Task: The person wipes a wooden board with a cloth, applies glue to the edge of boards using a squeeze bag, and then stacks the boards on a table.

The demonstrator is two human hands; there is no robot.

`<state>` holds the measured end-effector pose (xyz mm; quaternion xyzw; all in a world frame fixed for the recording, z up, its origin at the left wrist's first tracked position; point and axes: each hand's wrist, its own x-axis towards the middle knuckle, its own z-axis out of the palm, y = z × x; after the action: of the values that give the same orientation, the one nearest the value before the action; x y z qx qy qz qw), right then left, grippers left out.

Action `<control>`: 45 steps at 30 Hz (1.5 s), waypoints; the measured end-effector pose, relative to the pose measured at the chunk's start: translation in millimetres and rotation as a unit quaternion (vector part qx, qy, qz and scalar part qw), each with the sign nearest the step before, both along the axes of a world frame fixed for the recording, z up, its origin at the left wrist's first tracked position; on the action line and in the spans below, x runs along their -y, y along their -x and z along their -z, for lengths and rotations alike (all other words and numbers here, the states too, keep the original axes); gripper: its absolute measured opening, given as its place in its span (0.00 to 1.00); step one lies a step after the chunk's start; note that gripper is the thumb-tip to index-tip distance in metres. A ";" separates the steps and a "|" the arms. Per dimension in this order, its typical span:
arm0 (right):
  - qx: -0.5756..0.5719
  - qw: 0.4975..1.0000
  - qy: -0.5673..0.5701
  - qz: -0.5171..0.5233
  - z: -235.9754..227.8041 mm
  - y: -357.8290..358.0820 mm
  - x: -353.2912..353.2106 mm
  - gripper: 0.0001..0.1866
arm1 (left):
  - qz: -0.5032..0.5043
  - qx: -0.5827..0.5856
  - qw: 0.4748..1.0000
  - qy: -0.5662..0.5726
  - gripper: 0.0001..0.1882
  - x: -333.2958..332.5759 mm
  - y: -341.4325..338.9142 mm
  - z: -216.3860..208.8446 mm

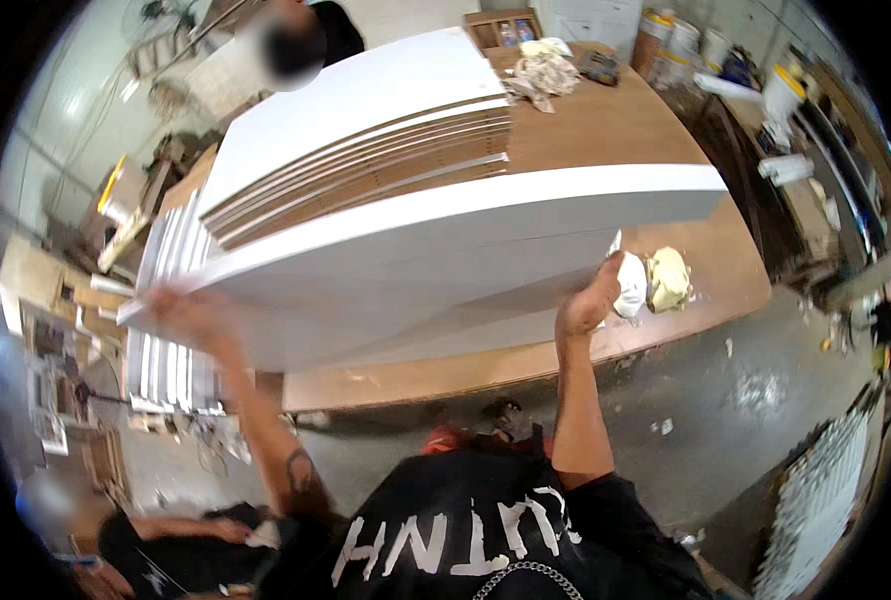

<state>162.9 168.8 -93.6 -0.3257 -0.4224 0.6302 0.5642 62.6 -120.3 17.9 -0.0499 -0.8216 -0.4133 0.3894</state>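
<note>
A long white panel [396,270] stands tilted on edge across the front of the worktable, its bright top edge facing up. My left hand [191,312], smeared by motion, grips the panel's left end. My right hand [592,300] is closed on its lower right part, the fingertips partly hidden. Close to the right hand lie a bunched white cloth [630,285] and a crumpled pale yellow cloth [669,279]. Behind the panel, several white boards with brown edges [356,110] are stacked flat.
The brown worktable [681,120] carries crumpled rags [544,72] at its far side. More white panels [161,365] stand at the left. One person [336,30] is beyond the table, another [176,550] at lower left. A ridged white stack [816,490] stands at lower right.
</note>
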 end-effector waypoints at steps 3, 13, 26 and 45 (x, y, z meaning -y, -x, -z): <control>0.031 0.997 0.034 -0.056 -23.1 -19.5 12.7 0.24 | -0.194 -0.046 0.939 -0.281 0.32 42.6 0.1 -61.0; 0.083 0.984 -0.149 -0.046 31.9 -19.9 3.3 0.11 | 0.134 -0.296 0.840 0.435 0.34 -86.8 -31.6 70.9; 0.175 0.950 -0.239 0.102 9.7 22.0 18.7 0.11 | 0.035 0.006 0.999 0.001 0.33 193.9 36.3 0.1; 0.098 0.820 -0.036 -0.562 -54.1 111.6 290.0 0.11 | 0.202 -0.005 0.897 -0.394 0.31 307.9 20.1 15.3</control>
<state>51.3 -121.2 -39.4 -0.0716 -0.6074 0.7872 0.0787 42.5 -428.2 2.6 -0.0590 -0.5618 -0.7727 0.2894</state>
